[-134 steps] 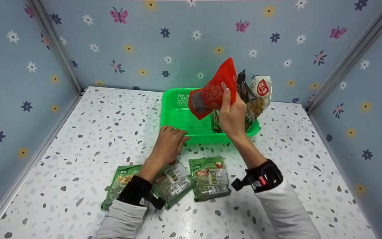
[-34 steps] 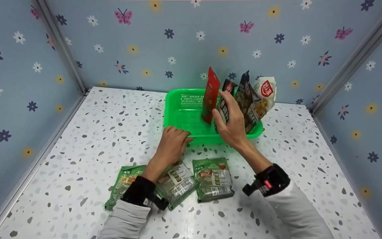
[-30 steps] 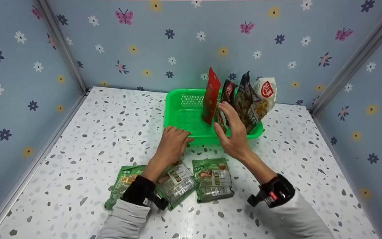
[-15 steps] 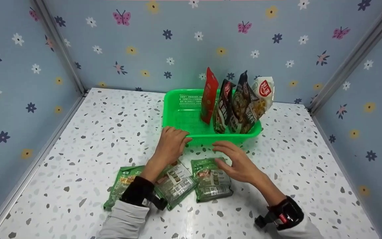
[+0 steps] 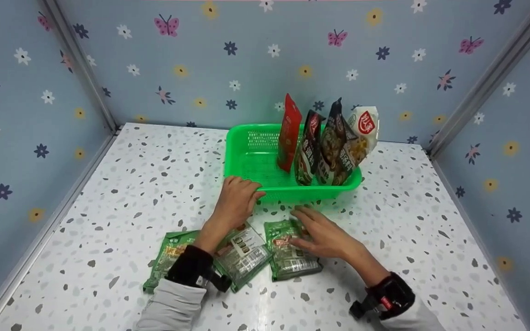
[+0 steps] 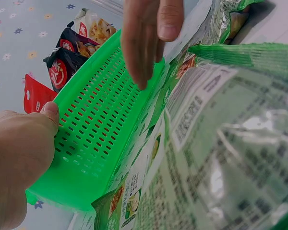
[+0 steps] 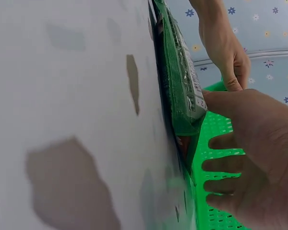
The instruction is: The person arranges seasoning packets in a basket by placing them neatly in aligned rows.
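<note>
My left hand (image 5: 235, 202) grips the near rim of a green plastic basket (image 5: 302, 189), toward its left end. In the left wrist view the thumb lies along the rim of the perforated wall. My right hand (image 5: 325, 234) hovers palm-down over the rightmost green food packet (image 5: 288, 266), fingers spread and thumb apart, holding nothing. The right wrist view shows its thumb right at the packet's edge. Two more green packets lie to the left: a middle one (image 5: 249, 257) with its barcode side up, and a left one (image 5: 166, 262) partly hidden by my left forearm.
Inside the basket a red packet (image 5: 289, 138) stands upright near the middle. Right of it stand a black packet (image 5: 308, 151), a dark packet (image 5: 331, 142) and a white-topped packet (image 5: 366, 126), leaning. Behind the speckled table (image 5: 122, 193) rises a flowered blue wall (image 5: 246, 59).
The red packet, earlier in my right hand, now stands in the basket. My empty right hand has drawn back from the basket and down to the right green packet. The left hand stays put.
</note>
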Demonstrator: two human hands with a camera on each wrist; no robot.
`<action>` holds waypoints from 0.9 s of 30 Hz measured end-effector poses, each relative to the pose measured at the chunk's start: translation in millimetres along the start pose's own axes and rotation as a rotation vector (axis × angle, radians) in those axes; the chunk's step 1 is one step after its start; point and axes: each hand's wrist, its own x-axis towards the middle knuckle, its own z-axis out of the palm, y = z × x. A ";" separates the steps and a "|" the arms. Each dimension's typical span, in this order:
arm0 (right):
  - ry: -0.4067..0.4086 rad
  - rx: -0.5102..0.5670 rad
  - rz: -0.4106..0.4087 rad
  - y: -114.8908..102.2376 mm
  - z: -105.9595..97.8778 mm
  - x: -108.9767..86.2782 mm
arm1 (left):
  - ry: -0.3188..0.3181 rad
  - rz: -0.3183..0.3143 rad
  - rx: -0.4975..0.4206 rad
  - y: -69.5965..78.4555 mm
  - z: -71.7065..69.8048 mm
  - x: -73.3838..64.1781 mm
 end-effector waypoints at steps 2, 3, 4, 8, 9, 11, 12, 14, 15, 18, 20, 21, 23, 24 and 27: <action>-0.028 -0.002 0.012 0.6 1.3 -0.2 | -0.002 -0.001 -0.002 0.0 -0.1 0.5; -0.038 -0.004 0.016 0.5 1.3 -0.6 | -0.001 0.000 -0.002 0.0 -0.3 0.4; -0.046 -0.007 0.019 0.4 1.3 -0.7 | 0.003 0.001 -0.002 0.0 -0.4 0.4; -0.061 -0.025 0.018 -1.0 0.1 -2.4 | 0.009 0.001 -0.005 -0.2 0.0 -0.6; -0.062 -0.027 0.017 -1.5 -0.2 -3.0 | 0.011 0.001 -0.005 -0.3 0.1 -0.9; -0.059 -0.032 0.010 -2.9 -0.7 -3.6 | 0.012 0.001 -0.004 -0.4 0.8 -1.0; -0.053 -0.036 0.005 -3.3 -0.7 -3.8 | 0.010 -0.001 0.000 -0.3 1.0 -1.0; -0.033 -0.049 -0.012 -4.7 -0.8 -3.4 | 0.011 -0.002 0.003 -0.4 0.9 -1.0; -0.020 -0.058 -0.024 -5.3 -0.7 -2.9 | 0.012 -0.001 0.006 -0.3 0.8 -1.0; 0.019 -0.091 -0.060 -6.2 -0.2 -1.5 | 0.012 0.000 0.008 -0.2 0.5 -0.6; 0.041 -0.109 -0.075 -6.3 0.4 -1.0 | 0.009 -0.001 0.002 -0.2 0.5 -0.3; 0.050 -0.115 -0.078 -6.1 0.9 -1.0 | 0.006 -0.002 0.000 -0.2 0.5 -0.3; 0.065 -0.116 -0.076 -5.8 1.6 -0.8 | 0.001 -0.005 -0.006 -0.3 0.5 -0.2; 0.073 -0.114 -0.070 -5.6 1.9 -0.7 | -0.001 -0.006 -0.004 -0.4 0.6 -0.3; 0.099 -0.102 -0.040 -6.1 2.4 0.7 | 0.004 -0.006 0.000 -0.7 0.9 -0.5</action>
